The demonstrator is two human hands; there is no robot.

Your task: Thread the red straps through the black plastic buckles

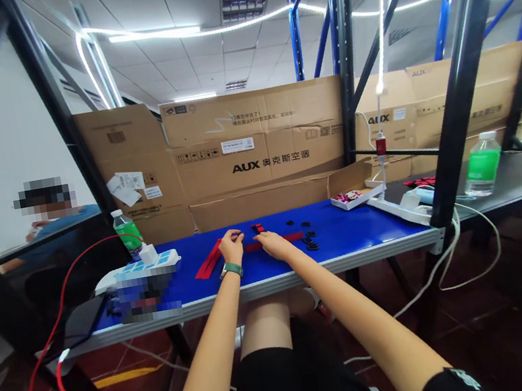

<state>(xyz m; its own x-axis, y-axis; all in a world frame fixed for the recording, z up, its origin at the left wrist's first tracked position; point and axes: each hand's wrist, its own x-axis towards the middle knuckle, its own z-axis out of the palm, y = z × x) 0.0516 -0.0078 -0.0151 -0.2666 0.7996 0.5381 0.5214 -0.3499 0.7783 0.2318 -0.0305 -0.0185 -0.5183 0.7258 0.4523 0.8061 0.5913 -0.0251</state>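
From the head view, my left hand (232,247) and right hand (272,245) sit mid-frame on the blue table (348,237), over a red strap (209,262) lying across it. My fingers (257,238) are together at the strap, but I cannot tell whether they clamp it. A small red piece (258,228) lies just beyond, with black rings (309,241) to the right.

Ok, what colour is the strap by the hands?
The strap is red, best seen in the head view.

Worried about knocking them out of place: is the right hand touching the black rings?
Apart: the head view shows a clear gap between the right hand and the black rings.
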